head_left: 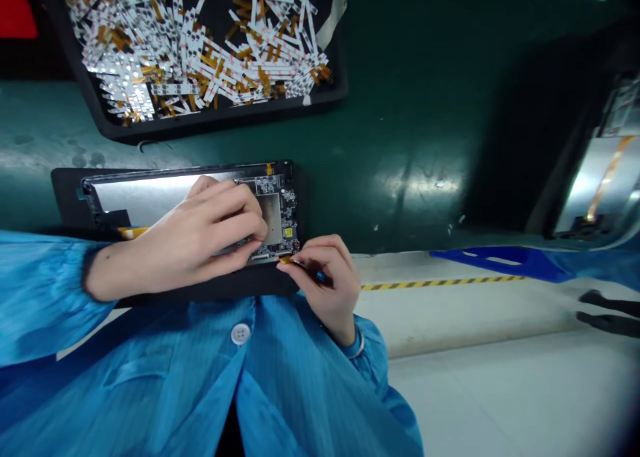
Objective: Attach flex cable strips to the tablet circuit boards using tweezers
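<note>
amber flex tail (286,259) pinched in the fingers (313,249) of the right hand (327,290) at the corner of an open tablet's circuit board (280,207), as i watch from my remote desk. left hand (200,240) lies spread on the board, steadying the tablet (165,193) on a black mat (70,183) atop the green tabletop (400,177). a hard tug could tear the tail, i judge; a slip could scrape the board. tray (225,127) of loose flex strips (200,50) sits close by.

Head view, seemingly tilted, looks down on hands (210,233).
</note>
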Tool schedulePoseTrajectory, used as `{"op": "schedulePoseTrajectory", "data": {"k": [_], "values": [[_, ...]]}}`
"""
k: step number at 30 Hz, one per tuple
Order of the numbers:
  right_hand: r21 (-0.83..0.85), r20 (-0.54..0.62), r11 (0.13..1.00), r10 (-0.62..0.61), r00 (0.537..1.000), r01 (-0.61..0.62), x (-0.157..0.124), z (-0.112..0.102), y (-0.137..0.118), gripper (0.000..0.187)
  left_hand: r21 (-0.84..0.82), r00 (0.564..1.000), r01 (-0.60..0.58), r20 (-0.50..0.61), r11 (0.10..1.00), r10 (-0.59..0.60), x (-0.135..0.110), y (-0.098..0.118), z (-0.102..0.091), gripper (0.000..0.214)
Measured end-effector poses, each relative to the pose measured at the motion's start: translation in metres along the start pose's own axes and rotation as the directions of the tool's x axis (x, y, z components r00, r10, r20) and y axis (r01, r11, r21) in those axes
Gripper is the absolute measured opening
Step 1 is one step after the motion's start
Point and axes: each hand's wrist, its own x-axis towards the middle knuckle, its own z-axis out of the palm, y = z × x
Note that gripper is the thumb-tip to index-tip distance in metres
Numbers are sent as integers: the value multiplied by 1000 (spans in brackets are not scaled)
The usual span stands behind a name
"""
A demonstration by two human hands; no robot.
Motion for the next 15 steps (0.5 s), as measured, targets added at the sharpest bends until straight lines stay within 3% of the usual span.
{"op": "schedulePoseTrajectory", "data": {"k": [4,11,15], "values": [[59,74,995,77,994,-82,7,-4,-1,19,-5,1000,-6,3,1000,6,1,-1,1,6],[111,106,967,219,970,-230,12,-4,-7,18,15,1000,-7,-3,1000,7,1,0,0,6],[111,142,964,227,963,-244,15,-7,-7,19,37,999,-40,-5,999,41,1,0,1,7]]}}
